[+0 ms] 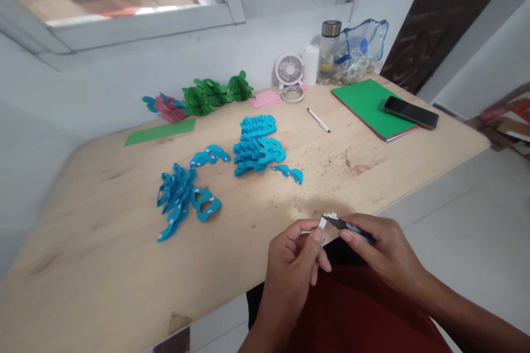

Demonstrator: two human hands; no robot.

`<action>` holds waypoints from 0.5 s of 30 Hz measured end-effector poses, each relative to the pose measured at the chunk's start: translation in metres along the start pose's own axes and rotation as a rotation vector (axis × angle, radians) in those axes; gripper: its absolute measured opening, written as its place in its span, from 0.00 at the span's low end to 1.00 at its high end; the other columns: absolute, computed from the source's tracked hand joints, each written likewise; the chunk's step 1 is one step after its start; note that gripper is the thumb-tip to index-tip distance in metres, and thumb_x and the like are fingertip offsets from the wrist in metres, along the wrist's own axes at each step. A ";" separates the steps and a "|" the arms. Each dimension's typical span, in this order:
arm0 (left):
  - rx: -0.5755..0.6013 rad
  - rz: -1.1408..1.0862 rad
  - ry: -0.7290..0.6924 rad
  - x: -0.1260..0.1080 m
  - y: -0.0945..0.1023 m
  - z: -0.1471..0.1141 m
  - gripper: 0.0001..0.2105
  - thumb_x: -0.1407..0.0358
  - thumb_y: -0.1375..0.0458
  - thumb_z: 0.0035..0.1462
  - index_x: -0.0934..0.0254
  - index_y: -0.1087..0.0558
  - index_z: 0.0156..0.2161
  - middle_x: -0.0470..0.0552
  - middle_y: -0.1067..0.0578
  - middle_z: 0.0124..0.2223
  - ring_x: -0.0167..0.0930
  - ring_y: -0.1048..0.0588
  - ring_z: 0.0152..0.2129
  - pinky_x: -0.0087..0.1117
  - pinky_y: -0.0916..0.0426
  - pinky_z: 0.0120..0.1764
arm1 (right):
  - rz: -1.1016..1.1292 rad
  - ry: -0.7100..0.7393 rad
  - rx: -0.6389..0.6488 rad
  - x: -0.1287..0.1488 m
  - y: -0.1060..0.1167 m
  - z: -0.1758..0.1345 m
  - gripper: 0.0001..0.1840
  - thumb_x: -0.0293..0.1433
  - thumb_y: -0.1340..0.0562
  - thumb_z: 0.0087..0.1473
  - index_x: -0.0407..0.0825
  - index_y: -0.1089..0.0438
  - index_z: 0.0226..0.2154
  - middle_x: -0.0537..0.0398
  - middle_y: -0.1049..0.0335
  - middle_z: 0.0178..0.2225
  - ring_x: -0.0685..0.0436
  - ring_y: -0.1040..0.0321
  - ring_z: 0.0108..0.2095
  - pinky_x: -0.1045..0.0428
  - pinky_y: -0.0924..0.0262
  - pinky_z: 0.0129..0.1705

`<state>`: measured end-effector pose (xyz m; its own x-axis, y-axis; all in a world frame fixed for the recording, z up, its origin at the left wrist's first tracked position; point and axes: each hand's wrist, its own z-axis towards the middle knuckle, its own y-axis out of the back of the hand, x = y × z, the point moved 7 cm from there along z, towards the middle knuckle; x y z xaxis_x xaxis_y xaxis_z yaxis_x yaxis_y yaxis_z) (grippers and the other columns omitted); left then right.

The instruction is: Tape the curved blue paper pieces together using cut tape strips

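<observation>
My left hand [293, 256] pinches a small white strip [323, 223] between thumb and forefinger near the table's front edge. In my right hand [379, 240] is a pair of scissors with dark blades [336, 223] and a bluish handle, mostly hidden by the fingers. The blade tips meet the white strip, and small white pieces [331, 215] show just beyond them. Farther back lie stacked blue paper cutouts [259, 154] and a single blue cutout [290, 172]. At left, a fanned pile of blue cutouts [178, 193] carries small white patches.
Along the wall stand green paper shapes [215, 92], a pink-and-blue paper piece [168, 107], a small fan [289, 70] and a bottle [329, 52]. A tape roll [292, 94], pen [318, 120], green book [368, 105] and phone [411, 112] lie on the wooden table [103, 237].
</observation>
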<state>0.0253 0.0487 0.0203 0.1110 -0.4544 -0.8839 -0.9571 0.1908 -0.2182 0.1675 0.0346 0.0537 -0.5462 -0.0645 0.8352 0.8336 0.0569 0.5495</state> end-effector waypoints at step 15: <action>0.025 -0.042 -0.023 -0.001 -0.002 0.000 0.12 0.57 0.42 0.55 0.66 0.29 0.35 0.44 0.29 0.17 0.19 0.41 0.10 0.22 0.49 0.17 | 0.005 0.049 -0.001 0.002 0.001 0.003 0.12 0.38 0.43 0.59 0.48 0.29 0.35 0.57 0.28 0.29 0.50 0.34 0.27 0.56 0.41 0.30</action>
<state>0.0267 0.0488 0.0212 0.1577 -0.4426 -0.8828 -0.9443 0.1939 -0.2659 0.1673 0.0370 0.0564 -0.5375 -0.1127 0.8357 0.8362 0.0565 0.5455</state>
